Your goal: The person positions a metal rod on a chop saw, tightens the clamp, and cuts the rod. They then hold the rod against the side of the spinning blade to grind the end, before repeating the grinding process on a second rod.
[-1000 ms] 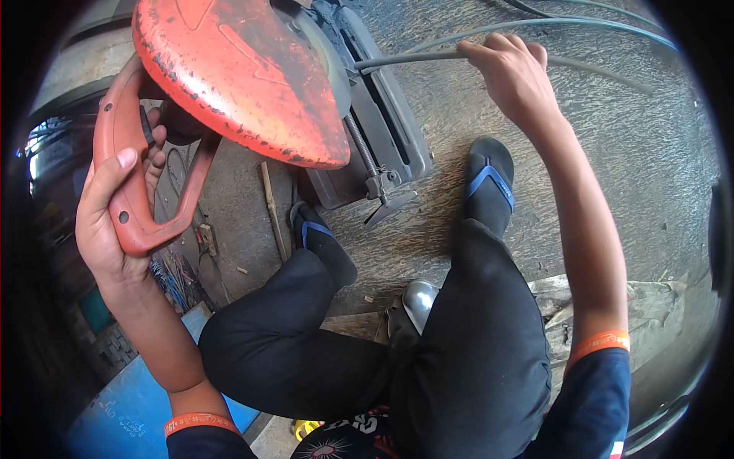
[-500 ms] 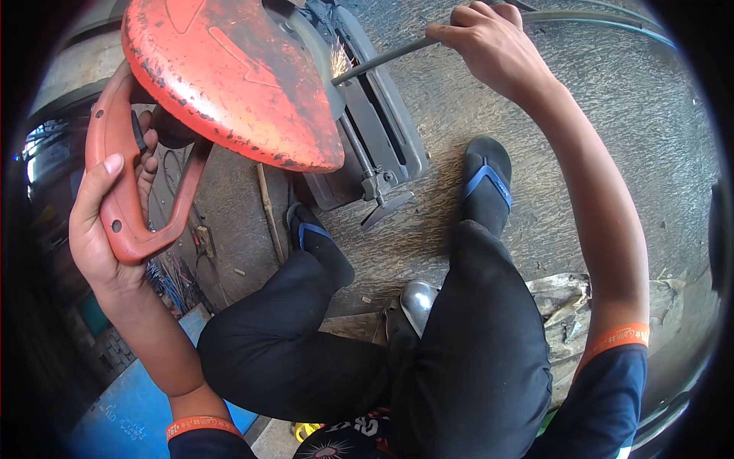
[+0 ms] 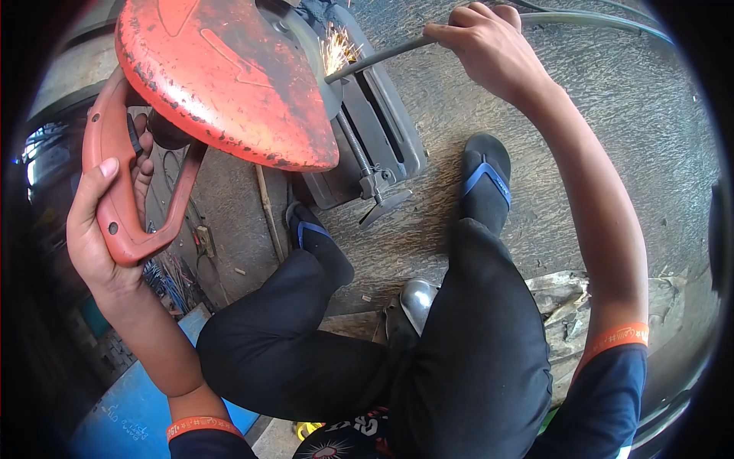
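At the left, my left hand [image 3: 103, 206] is wrapped round the red handle [image 3: 116, 183] of a cut-off saw, thumb on the outside. The saw's scuffed red guard [image 3: 229, 84] covers most of the grey disc [image 3: 327, 96]. My right hand [image 3: 489, 46] grips a thin dark metal rod [image 3: 390, 53] at the top. The rod's left tip touches the disc's edge, and orange sparks [image 3: 336, 52] fly up there. Below the rod is the saw's dark base [image 3: 382, 130] with a threaded clamp screw [image 3: 355, 145].
My feet in blue-strapped sandals [image 3: 487, 180] stand on the worn floor [image 3: 413, 245] near the base. A stick [image 3: 269, 210] and cables lie at the left. A blue surface [image 3: 130, 405] is at lower left, and a shiny metal dome [image 3: 418, 302] between my legs.
The saw guard and handle have shifted slightly left, with my left hand on them. The rod's tip has moved a little left and up. The spray of sparks has grown larger.
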Motion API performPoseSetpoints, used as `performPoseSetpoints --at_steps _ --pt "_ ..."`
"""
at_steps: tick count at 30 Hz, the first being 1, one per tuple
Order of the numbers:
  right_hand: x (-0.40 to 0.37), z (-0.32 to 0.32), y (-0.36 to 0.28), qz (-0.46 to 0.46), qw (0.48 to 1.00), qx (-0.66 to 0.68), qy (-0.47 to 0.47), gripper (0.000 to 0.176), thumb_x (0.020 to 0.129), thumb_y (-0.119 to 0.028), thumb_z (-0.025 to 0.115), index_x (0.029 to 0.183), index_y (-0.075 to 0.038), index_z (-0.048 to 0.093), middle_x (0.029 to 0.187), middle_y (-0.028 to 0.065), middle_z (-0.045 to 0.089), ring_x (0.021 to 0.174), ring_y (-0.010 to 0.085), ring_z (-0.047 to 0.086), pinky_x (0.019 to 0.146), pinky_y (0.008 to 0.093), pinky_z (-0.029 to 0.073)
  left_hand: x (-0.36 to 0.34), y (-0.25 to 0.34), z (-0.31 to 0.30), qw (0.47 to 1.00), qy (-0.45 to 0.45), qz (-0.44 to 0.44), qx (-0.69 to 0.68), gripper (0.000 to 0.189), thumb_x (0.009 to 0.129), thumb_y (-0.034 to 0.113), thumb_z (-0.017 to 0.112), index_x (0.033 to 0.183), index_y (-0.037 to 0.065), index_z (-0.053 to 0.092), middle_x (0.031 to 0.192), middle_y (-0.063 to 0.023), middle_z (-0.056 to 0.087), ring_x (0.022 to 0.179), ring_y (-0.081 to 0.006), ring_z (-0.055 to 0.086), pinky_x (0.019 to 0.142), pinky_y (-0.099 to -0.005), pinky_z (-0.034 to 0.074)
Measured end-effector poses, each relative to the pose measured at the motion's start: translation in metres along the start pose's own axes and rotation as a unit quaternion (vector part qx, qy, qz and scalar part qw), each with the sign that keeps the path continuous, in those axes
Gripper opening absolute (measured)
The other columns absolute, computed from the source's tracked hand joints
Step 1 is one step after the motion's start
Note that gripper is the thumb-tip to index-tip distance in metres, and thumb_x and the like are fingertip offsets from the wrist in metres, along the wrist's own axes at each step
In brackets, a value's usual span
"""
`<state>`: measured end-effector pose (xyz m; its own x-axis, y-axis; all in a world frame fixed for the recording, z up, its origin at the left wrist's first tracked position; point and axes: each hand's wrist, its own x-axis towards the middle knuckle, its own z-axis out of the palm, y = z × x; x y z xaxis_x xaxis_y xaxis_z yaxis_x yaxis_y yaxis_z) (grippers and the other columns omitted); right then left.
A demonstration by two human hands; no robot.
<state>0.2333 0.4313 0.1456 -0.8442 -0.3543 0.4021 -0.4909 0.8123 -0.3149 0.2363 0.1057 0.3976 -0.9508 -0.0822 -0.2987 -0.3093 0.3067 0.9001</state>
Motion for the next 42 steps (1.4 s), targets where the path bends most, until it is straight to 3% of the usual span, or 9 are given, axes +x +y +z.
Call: performPoseSetpoints --at_steps 6,8,12,14,15,17,28,30,42 --pt "-0.002 0.001 -0.002 0.020 1.000 0.003 -0.016 0.020 0.076 -0.010 0.059 0.093 -0.017 0.068 0.076 0.0033 0.055 0.084 0.0206 0.054 0.076 0.0385 0.032 0.002 0.000 -0.005 0.999 0.017 0.005 0.029 0.061 0.082 0.013 0.058 0.134 -0.010 0.037 0.124 -0.0216 0.053 0.108 -0.0243 0.056 0.091 -0.0319 0.044" --pt "-0.006 0.007 -0.004 0.032 0.998 -0.045 -0.008 0.028 0.088 -0.008 0.058 0.112 -0.020 0.068 0.081 -0.0002 0.059 0.086 0.0156 0.053 0.082 0.0345 0.034 0.003 0.000 -0.008 1.000 0.011 -0.007 0.025 0.060 0.082 0.013 0.058 0.133 -0.010 0.038 0.124 -0.0214 0.054 0.107 -0.0236 0.056 0.088 -0.0307 0.045" --pt "-0.011 0.005 -0.004 0.032 0.999 -0.035 -0.015 0.026 0.089 -0.010 0.057 0.111 -0.020 0.069 0.081 0.0000 0.059 0.085 0.0155 0.054 0.081 0.0341 0.034 0.001 0.000 -0.002 1.000 0.004 -0.007 0.017 0.059 0.082 0.012 0.058 0.133 -0.010 0.039 0.123 -0.0211 0.054 0.105 -0.0228 0.057 0.087 -0.0304 0.046" --pt "-0.014 0.008 0.001 0.034 0.999 -0.019 -0.024 0.026 0.090 -0.010 0.057 0.111 -0.020 0.069 0.082 0.0004 0.060 0.084 0.0164 0.055 0.082 0.0355 0.035 -0.002 0.001 0.007 0.999 0.023 0.000 0.023 0.054 0.086 0.012 0.058 0.131 -0.010 0.039 0.107 -0.0191 0.060 0.081 -0.0175 0.057 0.078 -0.0266 0.050" --pt "-0.014 0.009 0.003 0.032 0.999 -0.018 -0.022 0.026 0.090 -0.010 0.057 0.111 -0.020 0.069 0.082 0.0004 0.060 0.084 0.0164 0.055 0.082 0.0355 0.035 0.000 0.001 0.002 0.999 0.026 0.001 0.023 0.054 0.086 0.012 0.058 0.131 -0.010 0.039 0.107 -0.0191 0.060 0.081 -0.0175 0.057 0.078 -0.0266 0.050" --pt "-0.015 0.012 0.008 0.043 0.998 -0.038 -0.028 0.027 0.090 -0.010 0.056 0.111 -0.020 0.068 0.082 0.0005 0.060 0.084 0.0173 0.055 0.082 0.0367 0.035 0.005 -0.001 -0.011 0.999 -0.007 -0.001 0.049 0.058 0.083 0.011 0.057 0.133 -0.011 0.038 0.123 -0.0209 0.054 0.103 -0.0219 0.057 0.087 -0.0296 0.046" --pt "0.000 0.015 0.004 0.033 0.999 -0.036 -0.008 0.025 0.091 -0.012 0.055 0.111 -0.019 0.068 0.080 0.0003 0.059 0.085 0.0170 0.056 0.080 0.0350 0.034 0.001 -0.001 -0.003 1.000 0.014 0.003 0.015 0.059 0.084 0.012 0.056 0.135 -0.010 0.036 0.127 -0.0225 0.052 0.113 -0.0262 0.055 0.092 -0.0324 0.043" --pt "0.005 0.005 0.006 0.018 0.999 0.009 -0.033 0.021 0.078 -0.011 0.059 0.095 -0.018 0.068 0.078 0.0030 0.057 0.086 0.0203 0.055 0.077 0.0380 0.033 0.001 -0.001 -0.004 1.000 0.004 0.002 0.013 0.060 0.084 0.012 0.057 0.135 -0.010 0.036 0.128 -0.0226 0.052 0.113 -0.0261 0.054 0.092 -0.0327 0.043" --pt "0.002 0.010 0.005 0.028 0.999 0.011 -0.040 0.023 0.076 -0.010 0.060 0.095 -0.017 0.069 0.081 0.0034 0.059 0.089 0.0210 0.056 0.079 0.0391 0.033 0.001 -0.001 -0.003 1.000 0.007 0.008 0.022 0.060 0.084 0.013 0.056 0.135 -0.011 0.036 0.127 -0.0226 0.052 0.112 -0.0256 0.055 0.093 -0.0327 0.042"
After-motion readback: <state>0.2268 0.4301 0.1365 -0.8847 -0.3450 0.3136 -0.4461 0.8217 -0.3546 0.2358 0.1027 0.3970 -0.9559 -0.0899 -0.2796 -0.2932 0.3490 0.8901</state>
